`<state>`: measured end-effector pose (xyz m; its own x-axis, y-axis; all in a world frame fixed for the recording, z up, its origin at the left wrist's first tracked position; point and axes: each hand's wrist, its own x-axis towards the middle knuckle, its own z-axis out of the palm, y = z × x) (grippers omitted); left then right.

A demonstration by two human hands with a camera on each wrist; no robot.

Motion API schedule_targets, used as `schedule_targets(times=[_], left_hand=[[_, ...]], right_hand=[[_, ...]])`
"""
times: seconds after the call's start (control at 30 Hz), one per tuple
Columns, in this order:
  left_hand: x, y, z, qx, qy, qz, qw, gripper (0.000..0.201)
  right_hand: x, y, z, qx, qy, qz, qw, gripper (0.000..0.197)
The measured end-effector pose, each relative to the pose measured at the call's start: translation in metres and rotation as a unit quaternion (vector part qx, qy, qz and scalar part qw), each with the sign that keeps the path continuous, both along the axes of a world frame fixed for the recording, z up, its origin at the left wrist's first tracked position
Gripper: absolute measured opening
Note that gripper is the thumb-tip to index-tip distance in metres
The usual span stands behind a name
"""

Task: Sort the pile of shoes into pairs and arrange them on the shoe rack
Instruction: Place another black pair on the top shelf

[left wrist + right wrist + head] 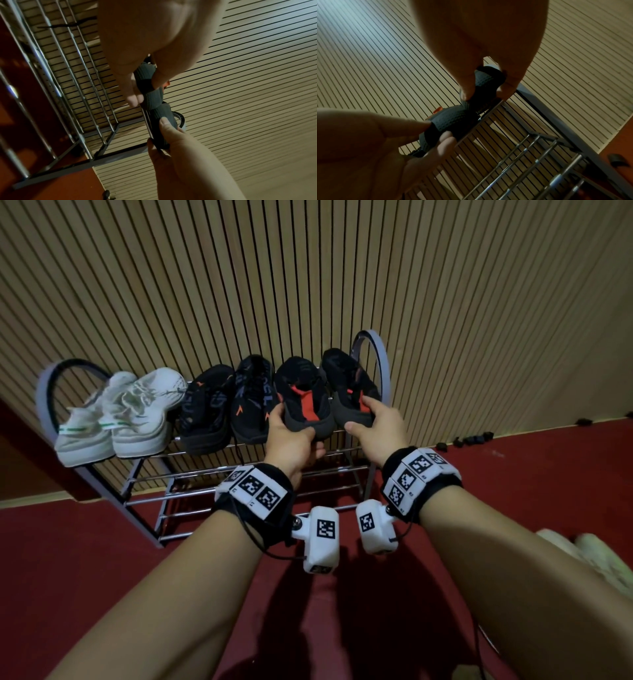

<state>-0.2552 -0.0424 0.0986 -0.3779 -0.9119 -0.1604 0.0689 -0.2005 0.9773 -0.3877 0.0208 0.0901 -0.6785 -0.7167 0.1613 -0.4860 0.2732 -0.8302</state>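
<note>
A metal shoe rack (219,470) stands against the slatted wall. Its top shelf holds a white pair (120,419) at the left and a black pair with orange marks (226,402) in the middle. At the right end sit two black shoes with red tongues. My left hand (294,429) grips the heel of the left one (301,392). My right hand (361,414) grips the heel of the right one (346,378). The left wrist view has the left hand's thumb and fingers round a ribbed grey-black heel (145,75). In the right wrist view, the right hand pinches the other heel (488,79).
The rack's grey side loop (382,354) rises just right of the held shoes. Lower shelf bars (212,510) run below my wrists. Pale fluffy footwear (589,556) lies on the red floor at the right. Small black pieces (472,438) line the wall base.
</note>
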Motion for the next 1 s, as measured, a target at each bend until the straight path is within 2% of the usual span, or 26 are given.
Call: schedule_targets(times=[0.17,0.37,0.7,1.0], left_hand=[[-0.001,0.0,-0.001,0.003,0.023,0.013,1.0,0.059],[-0.003,-0.002,-0.006,0.013,0.022,0.018,1.0,0.062],[-0.009,-0.007,-0.012,0.004,0.01,0.021,1.0,0.061],[-0.009,-0.012,-0.017,-0.002,-0.029,0.019,0.999,0.063]], right_hand=[[0.002,-0.001,0.001,0.04,0.06,-0.021,0.997,0.06],[-0.002,0.0,0.0,0.026,0.059,-0.003,0.998,0.058],[-0.006,0.0,-0.012,-0.006,0.086,-0.013,0.996,0.038],[0.0,-0.001,-0.007,0.095,0.207,-0.052,0.972,0.04]])
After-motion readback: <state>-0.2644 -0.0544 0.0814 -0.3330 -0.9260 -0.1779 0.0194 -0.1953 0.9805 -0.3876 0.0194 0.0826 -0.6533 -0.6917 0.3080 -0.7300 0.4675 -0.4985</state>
